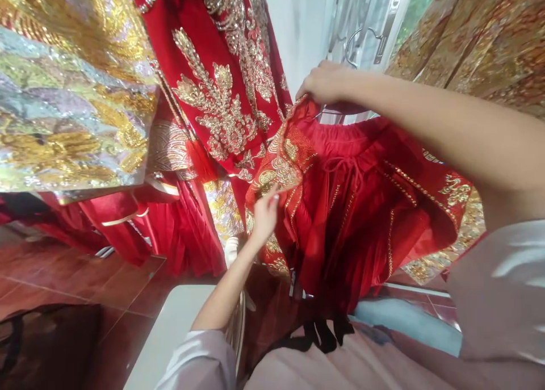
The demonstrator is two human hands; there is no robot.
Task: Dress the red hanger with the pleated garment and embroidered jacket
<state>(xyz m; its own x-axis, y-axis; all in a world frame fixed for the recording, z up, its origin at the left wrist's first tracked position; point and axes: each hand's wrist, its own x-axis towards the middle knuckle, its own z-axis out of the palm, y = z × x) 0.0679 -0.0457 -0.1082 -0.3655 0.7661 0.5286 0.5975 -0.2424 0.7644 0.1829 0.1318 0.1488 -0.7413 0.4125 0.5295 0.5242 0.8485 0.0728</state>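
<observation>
A red skirt (340,208) with a gathered waistband, a tied bow and gold-trimmed panels hangs in front of me. My right hand (326,86) is closed on the top left corner of its waistband, beside a metal hanger whose hook (349,48) shows behind my arm. My palm hides the exact grip. Lower down, my left hand (266,214) pinches the edge of the skirt's gold-embroidered side panel (281,171), which is turned outward. Dark shadow covers the skirt's lower middle.
Left of the skirt hangs a red garment (225,106) with beaded gold embroidery, and a gold-and-pastel brocade one (72,112). Another gold garment (489,43) hangs at right. Below are a white stool-like surface (170,327), a dark bag (51,344) and a tiled floor (114,288).
</observation>
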